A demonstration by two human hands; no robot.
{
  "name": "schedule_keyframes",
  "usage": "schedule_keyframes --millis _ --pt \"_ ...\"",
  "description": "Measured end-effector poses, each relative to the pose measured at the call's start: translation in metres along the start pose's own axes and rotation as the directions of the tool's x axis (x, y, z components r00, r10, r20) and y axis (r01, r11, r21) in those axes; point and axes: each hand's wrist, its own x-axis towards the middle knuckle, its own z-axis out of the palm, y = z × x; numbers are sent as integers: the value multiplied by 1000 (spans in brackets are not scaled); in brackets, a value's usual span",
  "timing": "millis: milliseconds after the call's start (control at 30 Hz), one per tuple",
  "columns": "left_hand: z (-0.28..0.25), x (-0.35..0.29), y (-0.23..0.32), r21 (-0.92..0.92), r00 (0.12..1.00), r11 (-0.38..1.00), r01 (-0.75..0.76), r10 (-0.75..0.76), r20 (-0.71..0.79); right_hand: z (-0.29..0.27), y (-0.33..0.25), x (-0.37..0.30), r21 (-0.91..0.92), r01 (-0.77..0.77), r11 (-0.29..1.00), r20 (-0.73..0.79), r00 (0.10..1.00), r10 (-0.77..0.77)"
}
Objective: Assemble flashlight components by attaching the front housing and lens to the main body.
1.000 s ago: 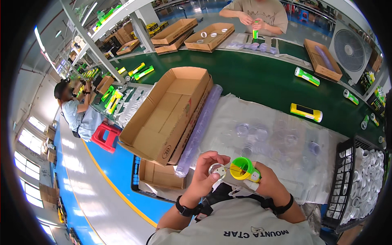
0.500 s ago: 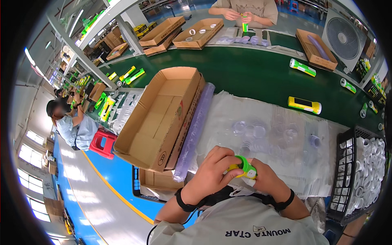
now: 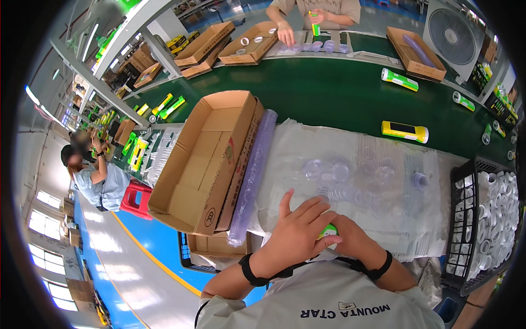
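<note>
Low over the near edge of the bench, my two hands meet around a green and yellow flashlight point(image 3: 328, 231), mostly hidden by my fingers. My right hand point(image 3: 353, 237) wraps its body from the right. Over its green end lies my left hand point(image 3: 298, 233), thumb and forefinger closed about the rim and the little finger sticking out. Just beyond my fingers, clear round plastic lenses point(image 3: 334, 171) and a leaning row of clear discs point(image 3: 338, 193) rest on the plastic-covered worktop point(image 3: 285, 164). Whether a lens is in my fingers cannot be seen.
Left stands an open cardboard tray point(image 3: 189, 175) with a purple film roll point(image 3: 253, 175) along it. A black crate point(image 3: 463, 236) of white rings stands right. Beyond, a yellow flashlight point(image 3: 404, 132) lies on the green belt point(image 3: 307, 88). Across it, a co-worker's hand point(image 3: 285, 34) reaches down.
My left hand has rolled over the flashlight's end, fingers now stretched farther across it, covering more. The view has shifted slightly. The co-worker opposite has lowered one hand to the bench.
</note>
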Motion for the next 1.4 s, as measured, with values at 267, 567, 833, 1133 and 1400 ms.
schedule_keyframes --millis 267,567,833,1133,1400 --pt "15 16 0 -259 911 880 -398 412 -1 7 9 2 193 138 971 18 989 -144" --pt "8 26 -7 -275 964 961 -7 80 254 -84 -2 -28 -178 -170 969 -253 960 122" --pt "27 20 10 -435 978 880 -191 209 -6 -133 51 -73 -432 -685 587 -485 725 489" --pt "54 11 -7 -905 998 421 63 0 70 -148 8 -46 -8 -725 689 -342 649 679" --pt "83 -11 -12 -969 992 211 128 -48 121 -117 -76 -1 429 -428 795 203 904 377"
